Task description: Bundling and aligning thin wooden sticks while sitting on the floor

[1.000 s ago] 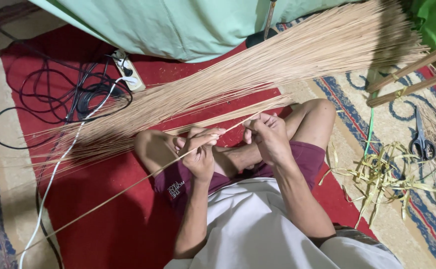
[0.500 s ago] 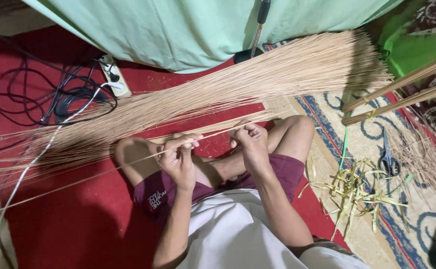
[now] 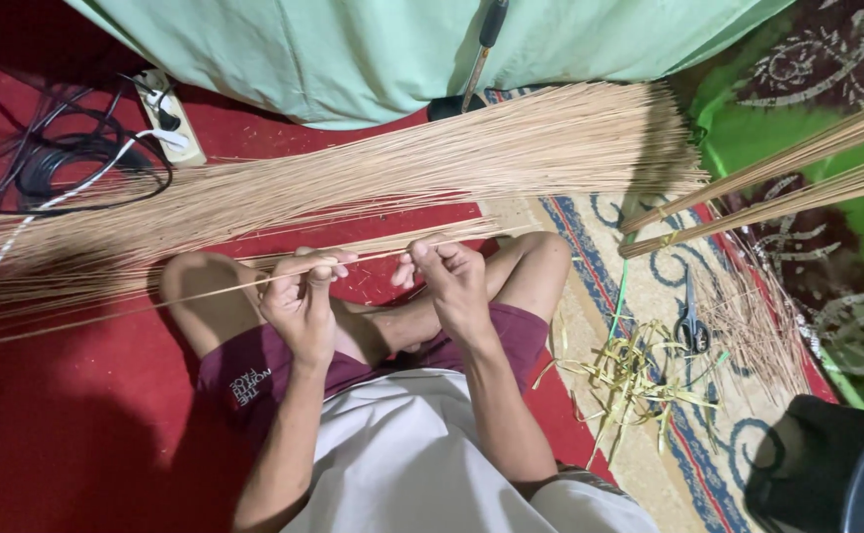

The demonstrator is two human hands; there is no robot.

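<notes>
I sit cross-legged on a red mat. My left hand (image 3: 300,296) and my right hand (image 3: 449,277) pinch one long thin palm-leaf stick (image 3: 205,292) between them, held level above my knees; its long end runs off to the left. Just beyond my hands lies a broad pile of the same tan sticks (image 3: 402,173), spread from the left edge to the upper right. A smaller loose bunch of sticks (image 3: 422,237) rests across my knees.
A white power strip (image 3: 170,116) and black cables (image 3: 67,168) lie at the upper left. Light green cloth (image 3: 353,49) hangs at the back. On the patterned rug to the right are scissors (image 3: 690,321), yellow-green leaf scraps (image 3: 639,375) and two tied stick bundles (image 3: 777,192).
The view has shifted so the sticks and my hands sit more to the left. Both hands keep their pinch on the single stick, sliding slightly along it.
</notes>
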